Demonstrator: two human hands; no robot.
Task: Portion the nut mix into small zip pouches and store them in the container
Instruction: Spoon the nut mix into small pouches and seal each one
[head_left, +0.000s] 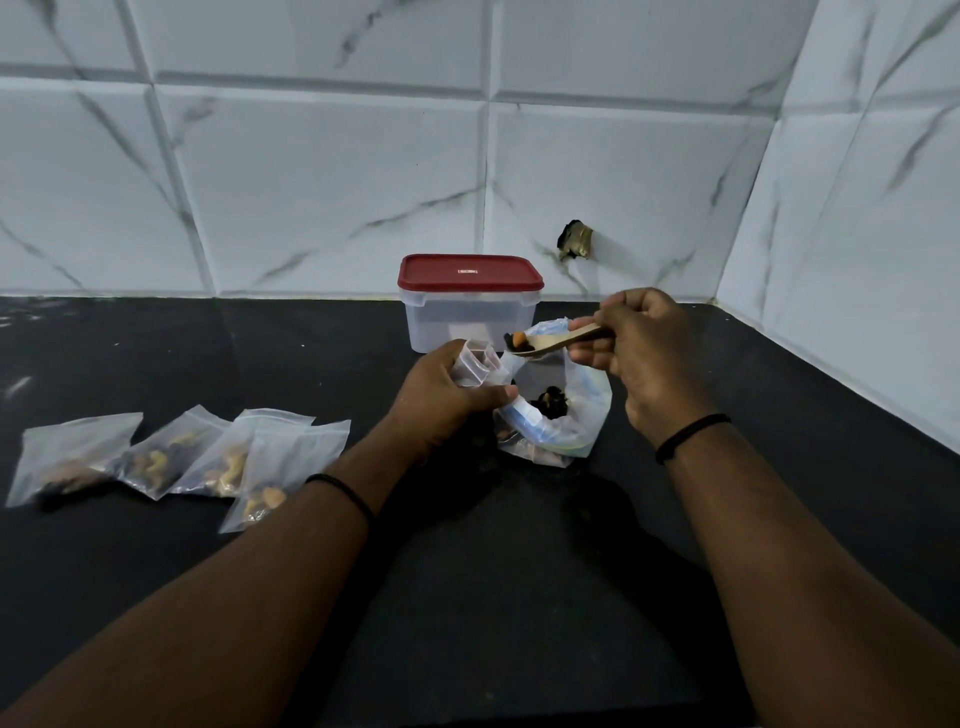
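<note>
The counter (156, 353) is black and a bit shiny. Behind it is a wall of white tiles (322, 182) with grey marks, and another tiled wall meets it at the corner on the right. A small dark, brassy stub (574, 240) sticks out of the back wall.

The container (470, 306) stands at the back near the wall, upright, with its red lid (470, 271) on. Its long side runs left to right.

Just in front of it sits the big bag of nut mix (566, 415), with its mouth open and facing up. The left hand (447, 400) grips a small empty pouch (480, 364), mouth up, touching the left rim of the big bag. The right hand (644, 353) pinches the handle of a wooden spoon (550, 343). The spoon lies almost flat, pointing left toward the pouch, with a few nuts in its bowl. It hangs above the big bag.

Four filled pouches (171, 462) lie flat in a row on the left, some overlapping, well apart from the container. The row runs left to right.

There is bare counter near the front edge, between the arms, and on the far left behind the pouches.
</note>
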